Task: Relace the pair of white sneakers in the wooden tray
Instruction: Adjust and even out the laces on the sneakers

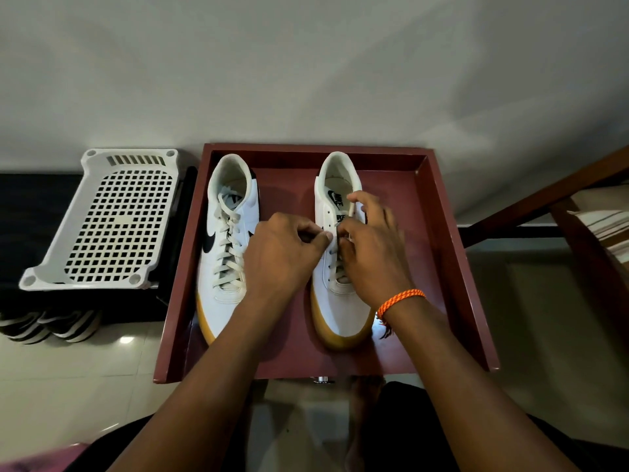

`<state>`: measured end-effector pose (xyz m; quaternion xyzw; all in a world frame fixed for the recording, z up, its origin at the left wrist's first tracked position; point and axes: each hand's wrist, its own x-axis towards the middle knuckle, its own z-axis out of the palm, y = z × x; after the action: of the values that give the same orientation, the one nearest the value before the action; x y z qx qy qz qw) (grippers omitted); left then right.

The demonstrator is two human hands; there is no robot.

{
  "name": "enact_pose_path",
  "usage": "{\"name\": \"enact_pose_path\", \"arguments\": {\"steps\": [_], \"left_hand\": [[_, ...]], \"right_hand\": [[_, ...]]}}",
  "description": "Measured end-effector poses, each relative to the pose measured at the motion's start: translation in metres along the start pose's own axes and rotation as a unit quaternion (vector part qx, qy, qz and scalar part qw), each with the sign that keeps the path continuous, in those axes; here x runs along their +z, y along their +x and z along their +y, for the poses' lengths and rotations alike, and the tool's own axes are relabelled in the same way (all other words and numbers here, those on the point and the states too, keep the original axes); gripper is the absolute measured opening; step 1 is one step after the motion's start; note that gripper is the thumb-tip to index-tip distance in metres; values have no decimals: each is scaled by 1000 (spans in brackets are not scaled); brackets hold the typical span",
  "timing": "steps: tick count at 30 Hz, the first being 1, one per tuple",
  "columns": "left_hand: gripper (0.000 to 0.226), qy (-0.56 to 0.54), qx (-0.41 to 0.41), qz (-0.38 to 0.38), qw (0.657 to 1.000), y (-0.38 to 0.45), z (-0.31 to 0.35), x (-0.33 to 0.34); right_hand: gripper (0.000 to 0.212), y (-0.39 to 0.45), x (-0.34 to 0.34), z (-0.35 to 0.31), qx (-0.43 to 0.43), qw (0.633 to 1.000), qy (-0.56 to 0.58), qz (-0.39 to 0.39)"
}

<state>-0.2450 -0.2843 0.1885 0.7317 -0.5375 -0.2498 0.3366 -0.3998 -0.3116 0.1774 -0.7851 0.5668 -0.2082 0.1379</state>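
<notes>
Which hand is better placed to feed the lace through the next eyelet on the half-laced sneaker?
Probably the right hand: it pinches the lace over the right sneaker, directly above the open upper eyelets. The left hand pinches at that sneaker's left edge, better suited to steadying it.

Your hands cover the right sneaker's (340, 301) middle eyelets; your fingers hide where its lace (350, 212) ends.
</notes>
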Motion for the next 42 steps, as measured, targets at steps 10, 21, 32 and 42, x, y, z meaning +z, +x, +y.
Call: {"name": "enact_pose_path", "arguments": {"steps": [10,21,32,42], "left_hand": [[13,-215,-58,-63,973,7,-3,-6],[16,-705,-122,-107,690,7,20,-48],[28,35,87,-92,991,5,-9,-3],[19,-424,-35,-133,895,10,9,-34]], "right_hand": [[4,4,-9,7,-7,999,44,-7],[4,6,-13,10,7,998,66,-11],[7,7,-12,13,1,994,107,-22],[6,7,-13,14,-2,996,89,-23]]}}
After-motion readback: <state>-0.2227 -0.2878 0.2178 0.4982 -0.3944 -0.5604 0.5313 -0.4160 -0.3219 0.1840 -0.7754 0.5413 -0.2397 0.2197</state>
